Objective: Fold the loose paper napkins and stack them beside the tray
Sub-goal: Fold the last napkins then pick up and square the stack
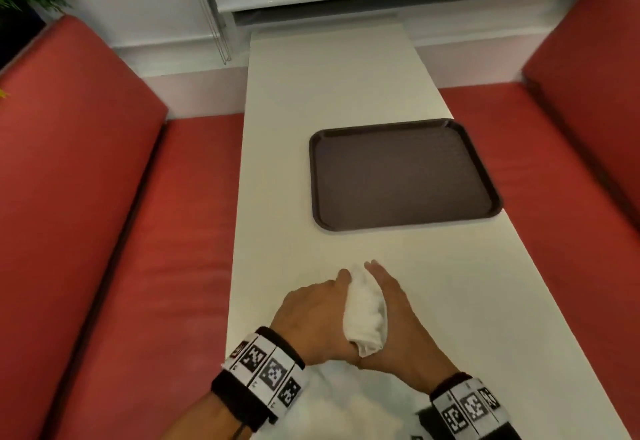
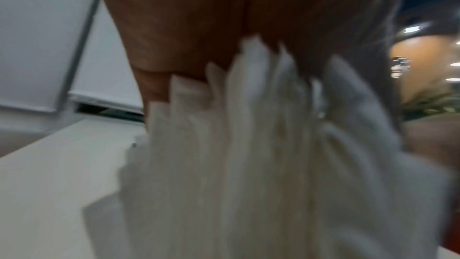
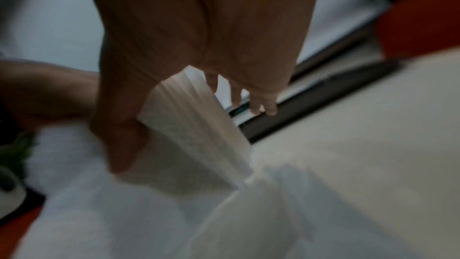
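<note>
While a brown tray (image 1: 401, 176) sits farther up the table (image 1: 332, 93), both hands (left (image 1: 311, 318), right (image 1: 398, 322)) clasp a napkin bundle (image 1: 365, 315) between them.

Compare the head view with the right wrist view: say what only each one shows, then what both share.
Only the head view shows the whole brown tray lying bare on the white table, both red benches, and the marker wristbands. Only the right wrist view shows the layered edges of the napkin bundle and the thumb gripping it. Both show the left hand and the right hand holding the bundle between them above loose white paper.
</note>
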